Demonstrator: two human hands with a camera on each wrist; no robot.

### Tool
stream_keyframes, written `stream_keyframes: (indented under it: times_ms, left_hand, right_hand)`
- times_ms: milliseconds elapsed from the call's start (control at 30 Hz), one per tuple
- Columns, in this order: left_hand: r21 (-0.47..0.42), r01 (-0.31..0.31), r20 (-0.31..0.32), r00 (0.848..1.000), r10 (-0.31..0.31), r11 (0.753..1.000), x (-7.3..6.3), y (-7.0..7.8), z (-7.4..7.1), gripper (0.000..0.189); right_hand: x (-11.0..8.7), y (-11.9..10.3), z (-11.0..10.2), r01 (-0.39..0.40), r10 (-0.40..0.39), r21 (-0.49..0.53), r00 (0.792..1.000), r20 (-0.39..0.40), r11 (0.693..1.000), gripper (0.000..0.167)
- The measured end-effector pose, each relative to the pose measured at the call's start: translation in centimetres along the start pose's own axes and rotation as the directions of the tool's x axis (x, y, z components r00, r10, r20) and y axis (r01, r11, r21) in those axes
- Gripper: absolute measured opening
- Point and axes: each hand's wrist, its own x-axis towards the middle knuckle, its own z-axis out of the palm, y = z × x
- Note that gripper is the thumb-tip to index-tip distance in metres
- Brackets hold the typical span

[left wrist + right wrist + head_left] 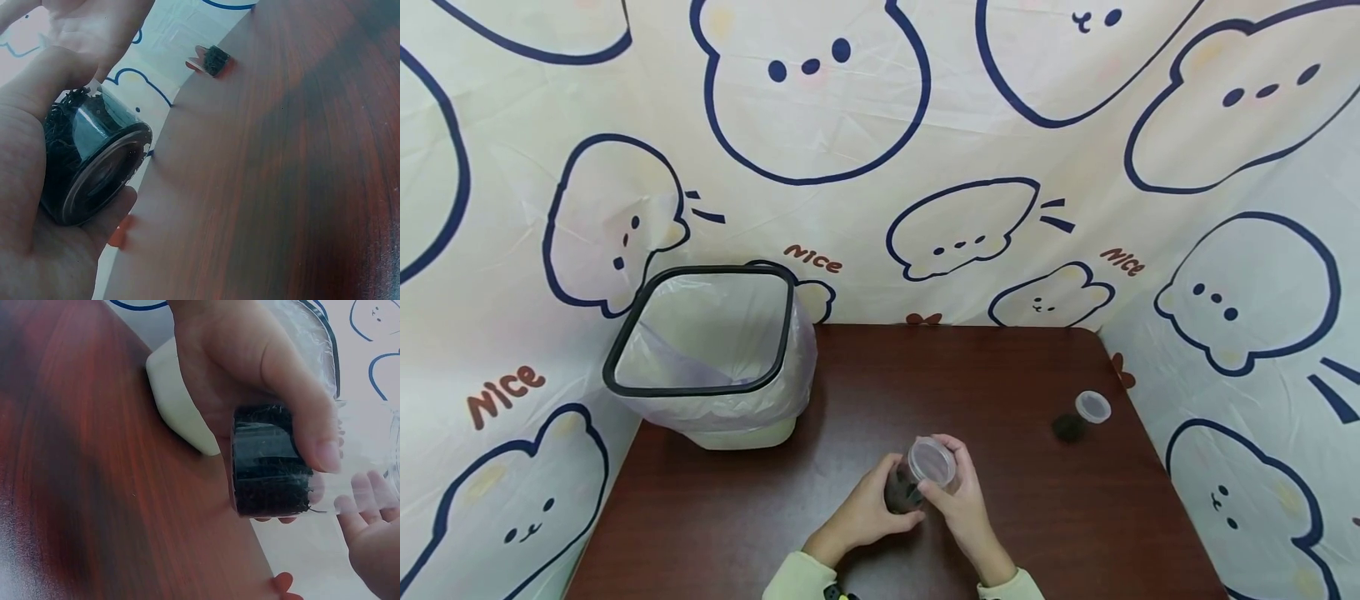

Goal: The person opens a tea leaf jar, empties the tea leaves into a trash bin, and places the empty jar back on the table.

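Note:
My left hand [872,506] grips a clear plastic jar [904,490] round its lower part, over the near middle of the table. Dark, shredded leaf-like stuff [269,459] fills the jar's bottom half, and the upper part is see-through. Fingers and thumb of my right hand [961,504] curl round the clear round lid [932,461] at the top end. Seen from the left wrist, the jar is tilted, its base [109,175] facing the camera and off the table. In the right wrist view, the right hand's fingers show through the clear upper wall.
A bin [741,437] with a dark rim and a pale plastic liner stands at the table's back left. Toward the right edge is a second clear jar with dark contents [1067,427] and a whitish lid [1093,407]. Printed cloth [850,208] hangs behind the brown table [970,375].

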Motion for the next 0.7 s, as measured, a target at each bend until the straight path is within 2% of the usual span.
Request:
stream_keyframes:
  times_ms: [333,467,700]
  left_hand:
    - [-0.009,0.013,0.004,1.000,-0.013,1.000,0.01,0.20,-0.20,0.064]
    - [-0.014,0.017,0.006,1.000,-0.017,1.000,0.02,0.24,-0.22,0.065]
    - [-0.014,0.017,-0.004,1.000,-0.017,1.000,-0.03,0.29,-0.11,0.065]
  right_hand:
    - [-0.06,0.05,-0.36,-0.048,0.049,-0.013,0.998,0.040,0.999,0.063]
    - [-0.09,0.23,-0.47,-0.026,0.026,-0.001,0.998,0.063,1.000,0.065]
    - [-0.10,0.64,-0.45,0.021,-0.030,0.101,0.996,0.085,0.995,0.078]
